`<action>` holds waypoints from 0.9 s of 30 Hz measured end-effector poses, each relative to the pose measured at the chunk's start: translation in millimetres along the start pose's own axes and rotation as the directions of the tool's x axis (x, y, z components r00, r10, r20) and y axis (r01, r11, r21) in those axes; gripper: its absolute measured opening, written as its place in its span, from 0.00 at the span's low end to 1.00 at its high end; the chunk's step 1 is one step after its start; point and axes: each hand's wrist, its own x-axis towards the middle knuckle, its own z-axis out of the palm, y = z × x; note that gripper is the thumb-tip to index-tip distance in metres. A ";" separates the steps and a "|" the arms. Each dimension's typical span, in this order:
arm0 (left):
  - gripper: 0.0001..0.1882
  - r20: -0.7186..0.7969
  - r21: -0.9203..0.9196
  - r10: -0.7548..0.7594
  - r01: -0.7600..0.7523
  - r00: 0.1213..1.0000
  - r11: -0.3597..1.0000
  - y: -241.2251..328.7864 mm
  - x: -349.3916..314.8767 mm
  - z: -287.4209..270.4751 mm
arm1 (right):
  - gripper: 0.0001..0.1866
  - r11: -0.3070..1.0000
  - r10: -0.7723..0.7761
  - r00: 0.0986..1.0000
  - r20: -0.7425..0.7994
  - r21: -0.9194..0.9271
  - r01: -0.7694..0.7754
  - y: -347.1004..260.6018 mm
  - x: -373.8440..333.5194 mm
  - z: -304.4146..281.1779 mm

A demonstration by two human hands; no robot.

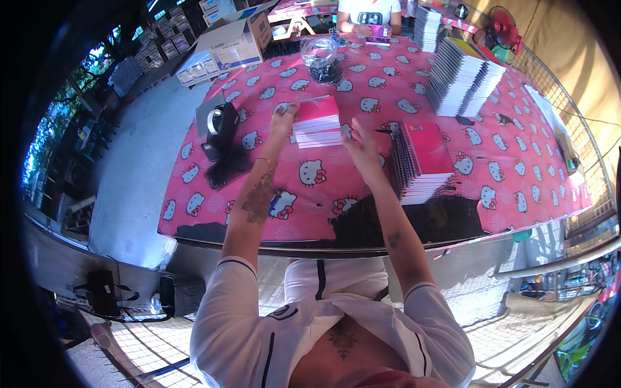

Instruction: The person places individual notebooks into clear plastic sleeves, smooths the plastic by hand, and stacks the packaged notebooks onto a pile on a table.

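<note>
In front of me on the table lies a small stack of pink-red spiral notebooks (317, 119), their white page edges facing me. My left hand (284, 118) is closed on the stack's left edge, the fingers curled at its corner. At the stack's right side is my right hand (362, 147), its fingers apart and nothing held in them. A taller stack of pink-red spiral notebooks (424, 158) stands right of my right forearm, with the dark coils along its left side.
The pink table (310, 207) has a cartoon-cat print and dark worn patches. A black device (223, 132) lies left. Farther back stand a clear plastic container (321, 58), a cardboard box (236, 42) and tall notebook stacks (456, 81). Another person (369, 16) sits across, holding a purple item.
</note>
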 end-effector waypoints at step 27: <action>0.20 0.313 -0.358 -0.127 0.241 0.941 0.902 -2.6 20.5 -15.2 | 0.38 0.800 -0.235 0.972 -0.023 -0.573 0.180 77.6 36.8 44.6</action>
